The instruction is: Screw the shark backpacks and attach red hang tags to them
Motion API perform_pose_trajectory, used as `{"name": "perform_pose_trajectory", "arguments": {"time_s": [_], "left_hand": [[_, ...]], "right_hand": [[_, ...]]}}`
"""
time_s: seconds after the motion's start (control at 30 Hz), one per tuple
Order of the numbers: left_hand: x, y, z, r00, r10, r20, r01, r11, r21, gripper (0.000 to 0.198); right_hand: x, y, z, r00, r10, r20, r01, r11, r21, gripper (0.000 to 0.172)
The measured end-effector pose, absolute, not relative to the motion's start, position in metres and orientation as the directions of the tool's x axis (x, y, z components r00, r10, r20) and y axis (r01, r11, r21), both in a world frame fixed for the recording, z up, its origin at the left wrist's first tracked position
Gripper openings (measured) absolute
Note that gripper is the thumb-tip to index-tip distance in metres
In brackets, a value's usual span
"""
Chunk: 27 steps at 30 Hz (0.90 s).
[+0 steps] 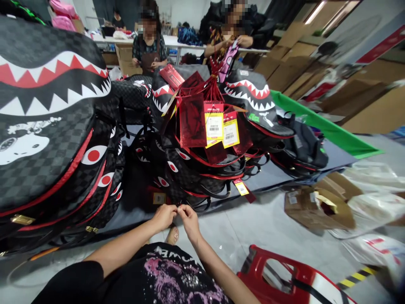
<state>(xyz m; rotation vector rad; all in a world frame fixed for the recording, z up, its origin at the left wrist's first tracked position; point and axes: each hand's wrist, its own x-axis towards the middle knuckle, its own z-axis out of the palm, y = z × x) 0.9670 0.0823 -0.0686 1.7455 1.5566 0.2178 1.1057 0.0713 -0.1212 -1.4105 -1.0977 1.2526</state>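
Note:
My left hand [165,216] and my right hand [189,219] meet at the table's front edge, thumbs and fingertips pinched together. What lies between the fingers is too small and dark to make out. Just beyond them is a stack of black checked backpacks [196,185] with red zips, dark handles and red-and-white eye prints. Near my left hand, a small yellowish tag [159,198] hangs in shadow. On top of the stack lies a bunch of dark red hang tags [193,120] on red strings, some showing yellow-and-white barcode labels [214,124]. Another label [241,188] dangles from a lower bag.
Large shark-mouth backpacks [47,139] are piled at left, more bags [300,143] at right. A red plastic stool [268,266] stands at my lower right, with an opened carton [316,207] beyond. Two people [148,46] work across the table.

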Motion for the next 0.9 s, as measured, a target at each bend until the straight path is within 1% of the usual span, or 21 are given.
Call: {"name": "perform_pose_trajectory", "arguments": {"time_s": [0.07, 0.13, 0.27, 0.37, 0.43, 0.53, 0.6, 0.7, 0.8, 0.83, 0.9], "left_hand": [[0.967, 0.083, -0.067, 0.213, 0.916, -0.341, 0.789, 0.044, 0.613, 0.015], [0.968, 0.083, -0.067, 0.197, 0.928, -0.316, 0.798, 0.035, 0.601, 0.011], [0.97, 0.081, -0.069, 0.252, 0.912, -0.322, 0.801, -0.01, 0.598, 0.016], [0.971, 0.08, -0.067, 0.208, 0.929, -0.305, 0.82, 0.005, 0.572, 0.016], [0.971, 0.079, -0.064, 0.219, 0.933, -0.287, 0.807, -0.008, 0.59, 0.015], [0.97, 0.081, -0.06, 0.298, 0.904, -0.305, 0.79, -0.054, 0.61, 0.016], [0.971, 0.082, -0.059, 0.283, 0.91, -0.302, 0.811, -0.059, 0.582, 0.017], [0.973, 0.084, -0.056, 0.219, 0.938, -0.268, 0.828, -0.033, 0.56, 0.01], [0.975, 0.084, -0.054, 0.277, 0.914, -0.296, 0.793, -0.044, 0.607, 0.014], [0.976, 0.084, -0.053, 0.281, 0.912, -0.3, 0.794, -0.046, 0.607, 0.016], [0.977, 0.085, -0.052, 0.238, 0.931, -0.275, 0.818, -0.04, 0.573, 0.017]], "right_hand": [[1.106, 0.072, -0.12, 0.082, 0.98, -0.183, 0.023, -0.185, -0.982, 0.025], [1.107, 0.073, -0.12, 0.08, 0.978, -0.191, 0.007, -0.192, -0.981, 0.026], [1.108, 0.074, -0.117, 0.071, 0.977, -0.203, -0.009, -0.203, -0.979, 0.03], [1.108, 0.075, -0.113, 0.078, 0.965, -0.249, -0.045, -0.246, -0.968, 0.033], [1.109, 0.075, -0.11, 0.082, 0.958, -0.276, -0.078, -0.27, -0.96, 0.034], [1.11, 0.076, -0.105, 0.081, 0.96, -0.267, -0.105, -0.258, -0.96, 0.035], [1.111, 0.077, -0.103, 0.083, 0.963, -0.258, -0.113, -0.248, -0.962, 0.035], [1.112, 0.078, -0.102, 0.074, 0.96, -0.269, -0.143, -0.256, -0.956, 0.034], [1.111, 0.079, -0.103, 0.088, 0.959, -0.268, -0.162, -0.252, -0.954, 0.035], [1.111, 0.079, -0.103, 0.1, 0.959, -0.264, -0.162, -0.246, -0.956, 0.035], [1.112, 0.08, -0.104, 0.117, 0.959, -0.259, -0.165, -0.238, -0.957, 0.037]]}}
